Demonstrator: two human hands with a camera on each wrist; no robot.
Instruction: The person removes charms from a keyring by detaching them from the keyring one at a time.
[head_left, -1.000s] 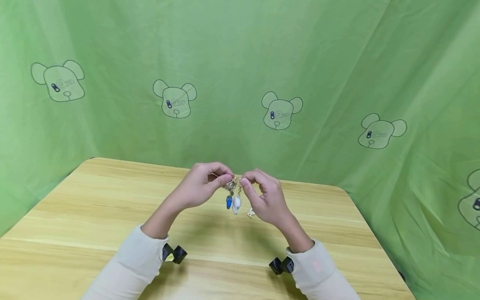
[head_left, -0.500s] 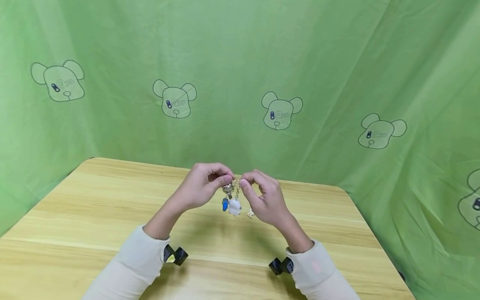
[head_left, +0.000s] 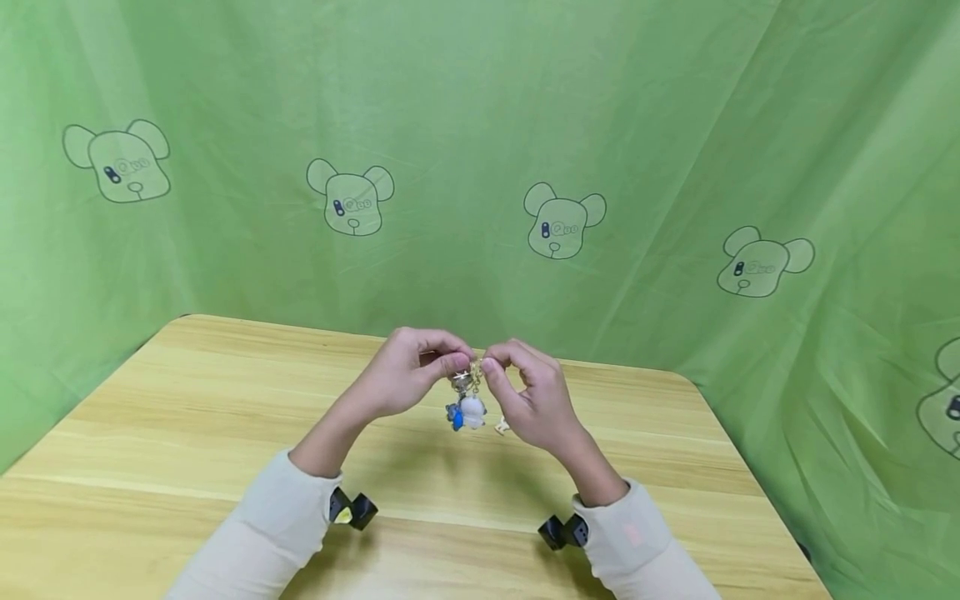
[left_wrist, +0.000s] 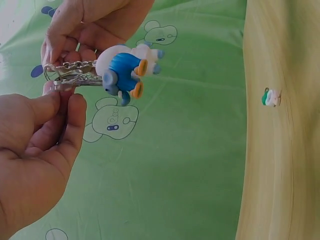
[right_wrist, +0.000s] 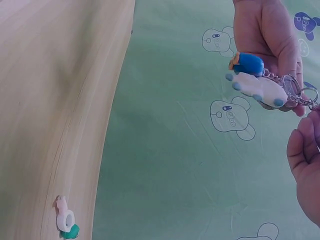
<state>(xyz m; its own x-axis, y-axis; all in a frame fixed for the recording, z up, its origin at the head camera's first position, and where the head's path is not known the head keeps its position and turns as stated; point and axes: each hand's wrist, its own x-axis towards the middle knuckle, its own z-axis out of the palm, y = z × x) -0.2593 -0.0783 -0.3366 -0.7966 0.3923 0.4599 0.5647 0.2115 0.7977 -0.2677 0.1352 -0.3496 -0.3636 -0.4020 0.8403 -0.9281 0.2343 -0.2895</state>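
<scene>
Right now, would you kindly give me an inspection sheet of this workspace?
Surface: table with a light wood grain.
Job's things: blue charm and white charm hang from metal links, above the table.
Clutter: a small figure, partly green, on the table.
Left hand: pinches the metal links.
Right hand: pinches the metal links too; exactly which part is hard to tell.
Cables: nothing seen.
Surroundings: green curtain printed with bear heads; black cameras at both wrists.

blue charm [right_wrist: 250, 64] beside white charm [right_wrist: 262, 91] | hands [right_wrist: 309, 167] apparently pinching metal rings [right_wrist: 291, 85] | figurine [right_wrist: 62, 217] on table [right_wrist: 70, 100]
</scene>
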